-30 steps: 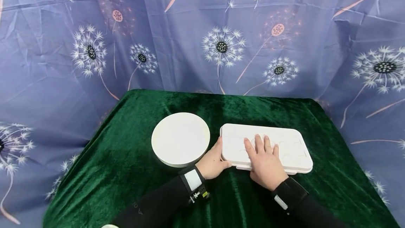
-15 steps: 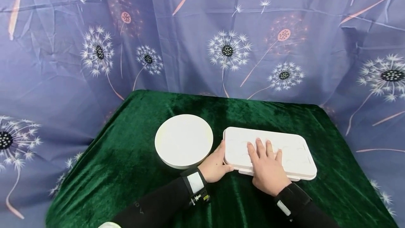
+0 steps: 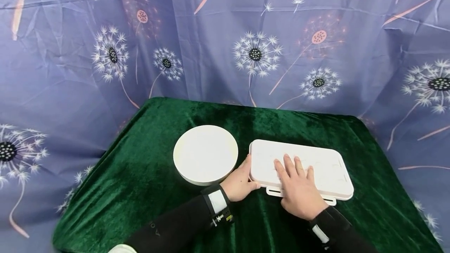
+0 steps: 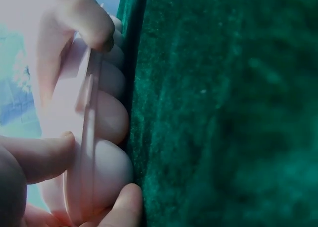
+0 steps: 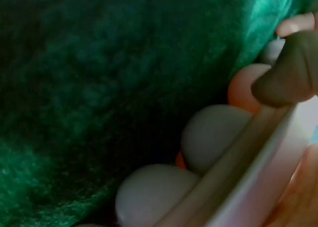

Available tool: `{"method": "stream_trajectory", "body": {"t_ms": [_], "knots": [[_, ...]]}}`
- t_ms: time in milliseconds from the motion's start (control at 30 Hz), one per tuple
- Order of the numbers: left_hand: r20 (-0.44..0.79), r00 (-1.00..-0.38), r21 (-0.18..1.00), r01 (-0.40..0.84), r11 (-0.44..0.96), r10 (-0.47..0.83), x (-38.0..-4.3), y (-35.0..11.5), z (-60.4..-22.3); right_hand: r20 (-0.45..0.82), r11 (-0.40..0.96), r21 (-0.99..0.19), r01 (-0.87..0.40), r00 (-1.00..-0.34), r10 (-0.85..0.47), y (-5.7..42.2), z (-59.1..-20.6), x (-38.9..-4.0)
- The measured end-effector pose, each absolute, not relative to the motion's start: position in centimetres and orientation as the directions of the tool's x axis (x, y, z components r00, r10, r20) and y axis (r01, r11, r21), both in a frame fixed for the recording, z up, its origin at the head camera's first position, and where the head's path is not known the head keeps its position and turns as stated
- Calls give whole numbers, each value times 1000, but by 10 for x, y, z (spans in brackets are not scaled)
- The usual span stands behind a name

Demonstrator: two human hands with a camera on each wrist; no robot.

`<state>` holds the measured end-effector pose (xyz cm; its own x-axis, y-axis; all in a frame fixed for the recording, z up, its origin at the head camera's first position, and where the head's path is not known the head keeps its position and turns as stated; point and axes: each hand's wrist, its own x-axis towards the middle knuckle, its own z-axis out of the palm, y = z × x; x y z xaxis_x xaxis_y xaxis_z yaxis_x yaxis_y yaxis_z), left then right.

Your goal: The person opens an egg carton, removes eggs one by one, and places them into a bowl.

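A long white lidded case (image 3: 332,171) lies on the green cloth, with a row of rounded cups (image 4: 110,116) bulging below its rim. My left hand (image 3: 238,182) holds the case's left end at the front corner. In the left wrist view, its thumb lies on the lid's side and a finger curls beneath. Across the middle of the lid my right hand (image 3: 300,192) rests with straight, spread fingers; its thumb (image 5: 283,80) touches the front rim. Two slotted tabs (image 3: 274,192) stick out along the front edge. Orange rounded shapes (image 5: 243,85) show among the pale ones in the right wrist view.
A round white dish (image 3: 205,153) sits just left of the case, close to my left wrist. Green velvet cloth (image 3: 147,167) covers the table. A purple curtain with dandelion prints (image 3: 207,50) hangs behind and at both sides.
The slotted tabs at the case's front now stand out further, their slots showing. Both hands keep nearly the same places on the case. The head view has shifted slightly.
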<state>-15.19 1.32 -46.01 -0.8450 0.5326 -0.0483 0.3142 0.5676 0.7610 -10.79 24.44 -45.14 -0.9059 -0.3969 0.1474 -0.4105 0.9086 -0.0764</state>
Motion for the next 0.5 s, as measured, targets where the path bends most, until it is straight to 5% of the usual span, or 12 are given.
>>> {"method": "stream_trajectory", "body": {"t_ms": [233, 500], "knots": [[-14, -820, 838, 302, 454, 572, -150, 15, -471, 136, 894, -135, -426, -902, -409, 271, -444, -91], [-44, -848, 862, 235, 449, 529, -156, 8, -467, 343, 866, -106, -488, -836, -429, 292, -422, -88]]}}
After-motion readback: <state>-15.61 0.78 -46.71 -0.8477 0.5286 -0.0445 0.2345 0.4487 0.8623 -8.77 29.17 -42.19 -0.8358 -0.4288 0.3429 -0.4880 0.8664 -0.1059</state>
